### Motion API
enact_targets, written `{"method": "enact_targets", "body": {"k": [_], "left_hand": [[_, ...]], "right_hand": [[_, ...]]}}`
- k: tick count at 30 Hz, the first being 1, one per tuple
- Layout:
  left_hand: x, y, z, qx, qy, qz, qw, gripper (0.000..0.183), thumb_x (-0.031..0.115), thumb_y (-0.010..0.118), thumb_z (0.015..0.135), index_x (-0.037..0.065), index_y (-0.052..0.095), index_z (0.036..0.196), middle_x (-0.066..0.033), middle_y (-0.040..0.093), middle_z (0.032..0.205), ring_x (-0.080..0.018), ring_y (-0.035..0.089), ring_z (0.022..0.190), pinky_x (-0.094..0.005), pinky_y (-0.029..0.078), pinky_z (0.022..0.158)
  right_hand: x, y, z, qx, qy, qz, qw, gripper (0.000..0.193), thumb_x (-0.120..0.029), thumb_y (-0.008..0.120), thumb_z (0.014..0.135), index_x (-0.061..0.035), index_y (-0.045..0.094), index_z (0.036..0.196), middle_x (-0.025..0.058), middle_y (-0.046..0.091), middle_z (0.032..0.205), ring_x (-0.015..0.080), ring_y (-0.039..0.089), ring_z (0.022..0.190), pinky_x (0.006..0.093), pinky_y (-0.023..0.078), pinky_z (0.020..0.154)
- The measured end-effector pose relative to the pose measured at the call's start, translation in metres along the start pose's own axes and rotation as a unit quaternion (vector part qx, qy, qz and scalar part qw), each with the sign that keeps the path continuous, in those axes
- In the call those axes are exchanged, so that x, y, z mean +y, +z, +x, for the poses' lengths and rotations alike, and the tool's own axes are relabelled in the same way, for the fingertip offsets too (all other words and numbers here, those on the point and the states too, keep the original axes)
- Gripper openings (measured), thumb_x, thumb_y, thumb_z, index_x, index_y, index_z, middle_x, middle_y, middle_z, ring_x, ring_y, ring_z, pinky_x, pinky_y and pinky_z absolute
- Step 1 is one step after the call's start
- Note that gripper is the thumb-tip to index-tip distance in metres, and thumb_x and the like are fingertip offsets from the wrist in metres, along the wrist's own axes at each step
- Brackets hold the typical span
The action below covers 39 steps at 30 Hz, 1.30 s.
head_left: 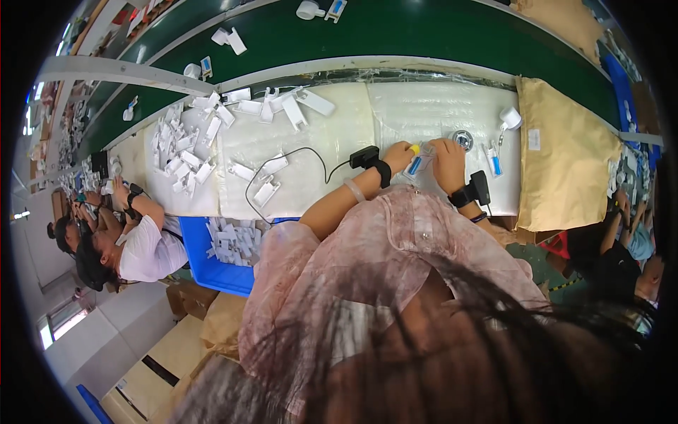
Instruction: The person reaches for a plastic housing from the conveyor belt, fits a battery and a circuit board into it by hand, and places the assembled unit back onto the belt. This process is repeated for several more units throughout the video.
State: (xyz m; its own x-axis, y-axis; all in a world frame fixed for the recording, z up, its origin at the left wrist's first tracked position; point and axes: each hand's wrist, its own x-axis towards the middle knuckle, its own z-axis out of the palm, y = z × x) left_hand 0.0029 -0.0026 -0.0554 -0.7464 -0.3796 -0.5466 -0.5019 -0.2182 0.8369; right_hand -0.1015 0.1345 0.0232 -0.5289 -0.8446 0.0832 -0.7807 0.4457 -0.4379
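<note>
Close in front of my body, my left hand (399, 156) has its fingers closed on a small clear plastic piece with a blue strip (415, 165). A yellow tip (415, 149) shows at the end of a finger there. My right hand (447, 164) bends its fingers down to the other side of the same piece, and its fingertips are partly hidden. Just beyond the right hand lies a round grey disc (462, 139). Right of it rests a white and blue part (494, 161), with a white round-headed part (509, 119) farther back.
White plastic parts (189, 159) lie heaped on the left of the foam-covered table (339, 127). A blue bin (205, 265) holds more. Brown paper (565, 155) covers the right side. A green conveyor (395, 39) runs behind. A black cable (282, 153) trails from my left wrist. Co-workers sit at both sides.
</note>
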Motion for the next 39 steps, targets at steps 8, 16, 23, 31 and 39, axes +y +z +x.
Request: {"method": "enact_targets", "body": {"k": [8, 16, 23, 31, 39], "left_hand": [[0.013, 0.025, -0.011, 0.099, 0.184, 0.348, 0.914, 0.051, 0.027, 0.077, 0.072, 0.000, 0.050, 0.105, -0.0226, 0.054, 0.104, -0.0385, 0.059, 0.088, -0.0452, 0.049, 0.072], [0.048, 0.024, -0.020, 0.056, 0.172, 0.445, 0.877, 0.049, 0.024, 0.074, 0.072, -0.003, 0.050, 0.104, -0.0243, 0.055, 0.107, -0.0387, 0.060, 0.095, -0.0448, 0.051, 0.079], [0.043, 0.016, -0.014, 0.042, 0.135, 0.405, 0.903, 0.042, 0.018, 0.071, 0.074, -0.005, 0.050, 0.103, -0.0247, 0.061, 0.090, -0.0354, 0.064, 0.085, -0.0439, 0.052, 0.073], [0.078, -0.013, -0.054, -0.106, 0.069, -0.066, 0.990, 0.031, 0.011, 0.052, 0.086, -0.001, 0.042, 0.112, -0.0115, 0.060, 0.076, -0.0174, 0.058, 0.054, -0.0319, 0.049, 0.045], [0.126, -0.031, -0.101, -0.084, 0.062, -0.264, 0.959, 0.027, 0.015, 0.035, 0.097, 0.008, 0.041, 0.123, -0.0108, 0.060, 0.087, -0.0163, 0.059, 0.059, -0.0314, 0.053, 0.049]], "right_hand": [[0.046, -0.001, 0.023, -0.002, -0.160, -0.174, 0.972, 0.006, -0.017, 0.064, 0.076, -0.0136, 0.064, 0.072, 0.0031, 0.061, 0.074, 0.0208, 0.058, 0.096, 0.0503, 0.029, 0.109], [0.040, -0.012, 0.017, -0.138, -0.178, -0.187, 0.956, 0.009, -0.019, 0.063, 0.079, -0.0158, 0.071, 0.083, 0.0049, 0.065, 0.079, 0.0222, 0.060, 0.092, 0.0479, 0.030, 0.109], [0.038, -0.006, 0.002, -0.157, -0.129, -0.108, 0.973, 0.018, -0.019, 0.062, 0.084, -0.0117, 0.070, 0.098, 0.0075, 0.068, 0.082, 0.0247, 0.065, 0.082, 0.0428, 0.037, 0.101], [-0.005, -0.028, 0.000, -0.018, 0.059, 0.363, 0.930, 0.023, -0.004, 0.056, 0.091, 0.0007, 0.063, 0.113, 0.0124, 0.063, 0.089, 0.0191, 0.061, 0.076, 0.0276, 0.048, 0.067], [-0.047, -0.066, 0.011, 0.174, -0.070, 0.261, 0.947, 0.025, 0.000, 0.066, 0.085, -0.0011, 0.065, 0.110, 0.0081, 0.064, 0.089, 0.0163, 0.059, 0.077, 0.0265, 0.046, 0.070]]}}
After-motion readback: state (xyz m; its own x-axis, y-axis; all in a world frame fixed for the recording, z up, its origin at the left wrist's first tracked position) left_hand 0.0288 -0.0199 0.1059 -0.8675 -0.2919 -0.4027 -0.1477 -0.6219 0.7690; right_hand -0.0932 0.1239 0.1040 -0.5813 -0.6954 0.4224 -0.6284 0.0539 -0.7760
